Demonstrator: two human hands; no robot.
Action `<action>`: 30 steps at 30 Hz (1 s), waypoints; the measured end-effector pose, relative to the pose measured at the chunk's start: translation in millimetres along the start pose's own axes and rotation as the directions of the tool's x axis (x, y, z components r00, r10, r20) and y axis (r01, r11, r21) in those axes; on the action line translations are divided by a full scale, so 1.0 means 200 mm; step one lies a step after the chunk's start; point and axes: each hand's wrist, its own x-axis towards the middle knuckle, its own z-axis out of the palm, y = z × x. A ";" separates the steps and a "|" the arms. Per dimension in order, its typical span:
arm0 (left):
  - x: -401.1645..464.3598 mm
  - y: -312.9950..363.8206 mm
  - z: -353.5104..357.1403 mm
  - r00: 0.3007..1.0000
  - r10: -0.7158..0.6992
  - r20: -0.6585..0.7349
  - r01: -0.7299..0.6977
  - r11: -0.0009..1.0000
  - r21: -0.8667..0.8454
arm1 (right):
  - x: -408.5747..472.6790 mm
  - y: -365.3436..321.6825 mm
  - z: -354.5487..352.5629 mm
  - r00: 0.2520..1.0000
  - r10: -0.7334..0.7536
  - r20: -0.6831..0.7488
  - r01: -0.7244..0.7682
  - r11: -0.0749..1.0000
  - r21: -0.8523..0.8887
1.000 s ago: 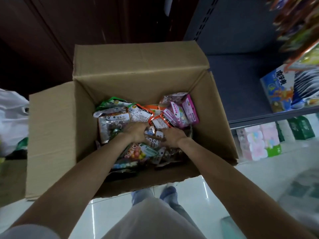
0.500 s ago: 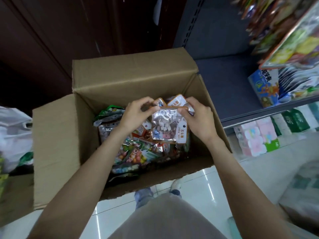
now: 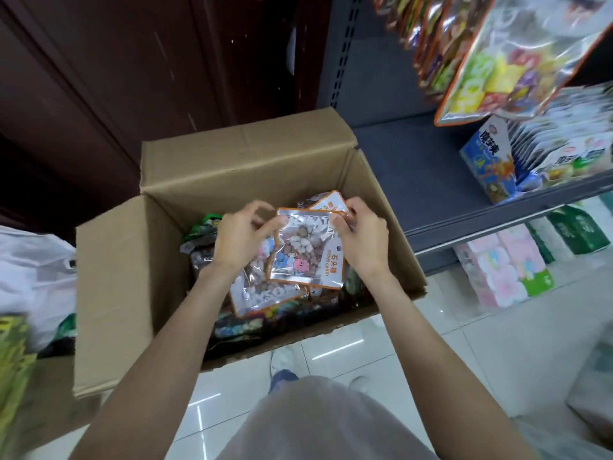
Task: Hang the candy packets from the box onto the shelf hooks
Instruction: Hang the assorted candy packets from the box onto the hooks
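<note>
An open cardboard box stands on the floor with several candy packets inside. Above the box's middle both my hands hold a small stack of clear, orange-edged stone candy packets. My left hand pinches the stack's upper left edge. My right hand pinches its upper right edge. More packets lie loose underneath, partly hidden by my hands. Packets of candy hang from shelf hooks at the upper right.
A dark grey shelf board runs right of the box, with a blue carton and white pouches on it. Pink and green packs sit below. A white plastic bag lies left. Dark wooden panelling stands behind.
My hands came up out of the pile gripping a stack of stone candy packets and have lifted it higher above the box. The view has swung up toward the shelf.
</note>
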 end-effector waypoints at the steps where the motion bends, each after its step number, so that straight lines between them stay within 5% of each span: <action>1: 0.00 -0.01 0.00 1.000 0.007 0.016 -0.008 0.998 0.063 | 0.00 0.01 -0.02 1.000 -0.013 -0.016 0.013 1.000 0.000; 6: 0.01 -0.02 -0.09 0.987 0.055 -0.153 -0.013 0.965 0.262 | -0.03 0.06 -0.11 0.984 -0.105 -0.142 0.092 0.991 -0.097; 10: 0.07 0.22 -0.17 0.927 -0.004 -0.375 -0.041 0.993 -0.110 | -0.08 0.06 -0.18 0.974 -0.213 -0.079 0.208 0.976 -0.071; 13: 0.07 0.46 -0.09 0.933 -0.012 -0.360 -0.047 0.987 -0.154 | -0.14 0.10 -0.24 0.959 -0.262 -0.103 0.269 0.961 0.058; 18: 0.00 0.78 0.22 0.932 -0.016 -0.363 -0.004 0.998 -0.057 | -0.26 0.21 -0.47 0.987 -0.089 -0.132 0.139 0.890 0.433; 25: -0.24 1.33 0.77 0.908 0.263 -0.326 -0.179 0.947 0.268 | -0.42 0.60 -0.95 0.964 -0.130 -0.231 0.215 0.894 0.394; 30: -0.38 1.69 1.12 0.870 0.438 -0.225 -0.429 0.899 0.091 | -0.47 0.97 -1.31 0.961 0.062 -0.269 0.080 0.870 0.486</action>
